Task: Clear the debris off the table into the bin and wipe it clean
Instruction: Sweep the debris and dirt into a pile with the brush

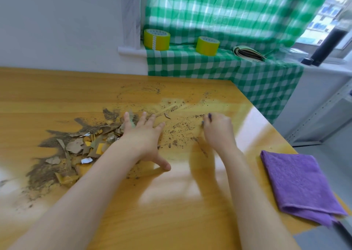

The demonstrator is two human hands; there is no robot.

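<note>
A heap of debris [76, 147], torn cardboard, paper scraps and brown dirt, lies on the left half of the wooden table [171, 202]. Loose dirt grains [181, 127] are scattered across the middle. My left hand [144, 137] lies flat with fingers spread, its left edge against the heap. My right hand [219, 129] is on its edge among the grains, blurred, with the fingers bent forward and nothing visibly held. A folded purple cloth [299, 185] rests at the table's right edge. No bin is in view.
Beyond the table's far edge a sill draped in green checked fabric [219, 67] carries two yellow tape rolls [156, 39] [207, 45] and a folded booklet [247, 53]. A dark cylinder [323, 47] stands at the window. A grey metal rack [323, 120] stands right of the table.
</note>
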